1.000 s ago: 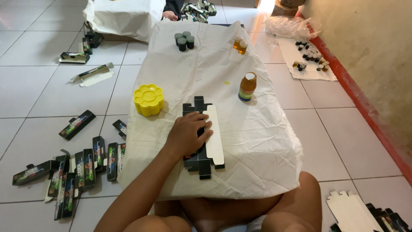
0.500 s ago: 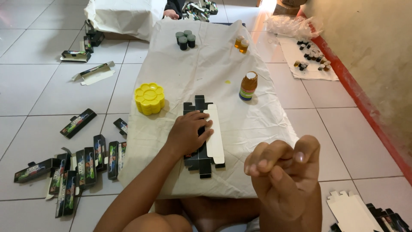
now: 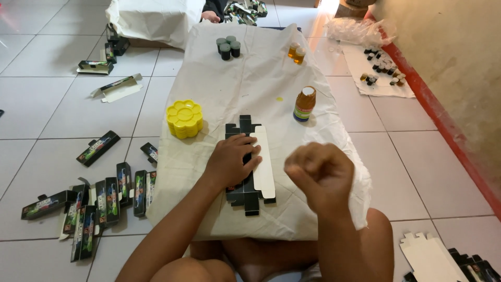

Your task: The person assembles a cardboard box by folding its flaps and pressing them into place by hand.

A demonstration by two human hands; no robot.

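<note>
On the tiled floor (image 3: 62,104) in front of you sits the low desk (image 3: 261,73), draped in a cream cloth, and scattered left of it are finished dark cartons (image 3: 99,201) in a loose row. Across the cloth, working down in size: an unfolded flat carton blank (image 3: 250,196), black with a white panel, lies near the middle just ahead of your knees; a yellow flower-shaped palette stack (image 3: 184,118) sits just beside its upper left; an amber bottle with a white cap (image 3: 304,104) stands well apart to the upper right; three dark caps (image 3: 228,47) cluster at the far end. Your left hand (image 3: 229,162) is spread flat, palm down, pressing the blank onto the cloth, holding nothing closed. Your right hand (image 3: 321,175) hovers above the cloth's right edge, curled into a loose fist; can't tell if anything small is inside it. Step looks like flattening and steadying the blank before folding. Next move likely needs your right hand down at the white panel to crease it while the left pins the black side.
</note>
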